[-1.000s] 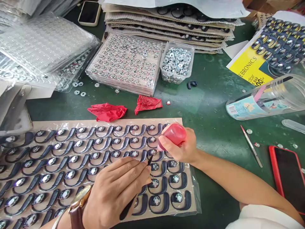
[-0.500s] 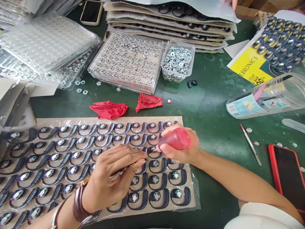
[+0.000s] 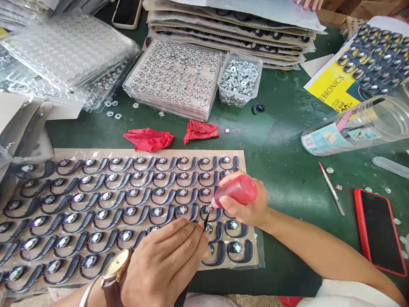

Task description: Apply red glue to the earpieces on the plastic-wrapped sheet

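My right hand (image 3: 247, 204) is closed round a squeeze bottle (image 3: 236, 190) of red liquid, its nozzle slanting down to the left. The nozzle is over a black ear-hook shell (image 3: 217, 212) with a small round silver speaker in it. My left hand (image 3: 169, 260), back upward, is closed on dark-tipped tweezers (image 3: 207, 218), whose point is at the same speaker, close to the nozzle. Most of the tweezers are hidden under the fingers. Rows of similar ear-hook shells with speakers and thin red wires lie on a film-covered cardboard sheet (image 3: 241, 168).
Behind the sheet are red crumpled pieces (image 3: 148, 140), a stack of speaker trays (image 3: 174, 81) and a tub of washers (image 3: 239, 81). To the right lie a clear jar (image 3: 354, 128), other tweezers (image 3: 332, 189) and a red-cased phone (image 3: 381, 232). Another person's hand (image 3: 311, 3) touches the stacked sheets.
My left hand has moved down and to the right, and its tweezers now point up towards the nozzle. My right hand keeps the bottle nearly in place. The view has shifted slightly.
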A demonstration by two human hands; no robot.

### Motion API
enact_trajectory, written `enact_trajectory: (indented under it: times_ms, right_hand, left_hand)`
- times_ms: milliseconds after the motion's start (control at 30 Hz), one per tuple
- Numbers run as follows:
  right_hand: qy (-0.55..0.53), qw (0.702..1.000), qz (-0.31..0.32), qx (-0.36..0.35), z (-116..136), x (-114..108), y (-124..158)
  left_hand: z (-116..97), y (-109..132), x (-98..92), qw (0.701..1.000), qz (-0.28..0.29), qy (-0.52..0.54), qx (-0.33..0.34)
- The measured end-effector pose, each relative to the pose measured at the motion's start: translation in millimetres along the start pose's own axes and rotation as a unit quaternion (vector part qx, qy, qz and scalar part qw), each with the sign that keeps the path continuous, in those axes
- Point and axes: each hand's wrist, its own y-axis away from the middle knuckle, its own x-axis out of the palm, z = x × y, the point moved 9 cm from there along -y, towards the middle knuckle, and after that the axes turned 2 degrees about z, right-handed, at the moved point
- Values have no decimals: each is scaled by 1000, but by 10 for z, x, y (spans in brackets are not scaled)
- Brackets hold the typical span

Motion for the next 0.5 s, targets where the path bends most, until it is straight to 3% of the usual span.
enact_trajectory:
  times_ms: [367,500]
  right_hand:
    - [67,991,3,-118,172,50,9]
    - [87,989,-6,-117,172,32,7]
  left_hand:
    - [-112,-38,-12,999,-36,-26,0]
    - [-107,-27,-9,999,-27,-24,0]
